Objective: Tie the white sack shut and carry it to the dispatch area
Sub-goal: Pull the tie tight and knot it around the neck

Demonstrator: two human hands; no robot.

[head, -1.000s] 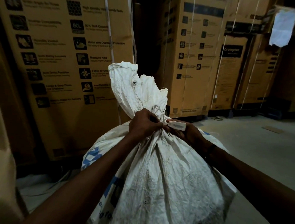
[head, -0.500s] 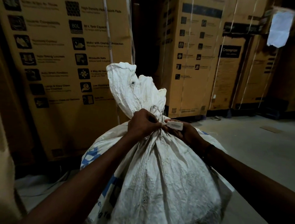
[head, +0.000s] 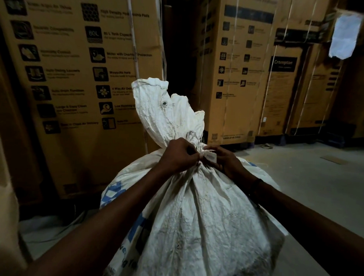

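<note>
White woven fabric, creased and grimy, makes up your sack (head: 194, 217); it stands upright on the concrete floor (head: 312, 185), long axis vertical, gathered neck pointing up with a metal eyelet (head: 163, 103) showing. Your left hand (head: 177, 156) pinches the cinched neck, and your right hand (head: 228, 162) pinches a small white tag (head: 210, 156) there. Behind stand brown cardboard cartons (head: 79, 70), one marked "Crompton".

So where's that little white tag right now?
The white tag sits mid-frame at the sack's gathered neck, pinched by the right hand, just right of the left hand.
</note>
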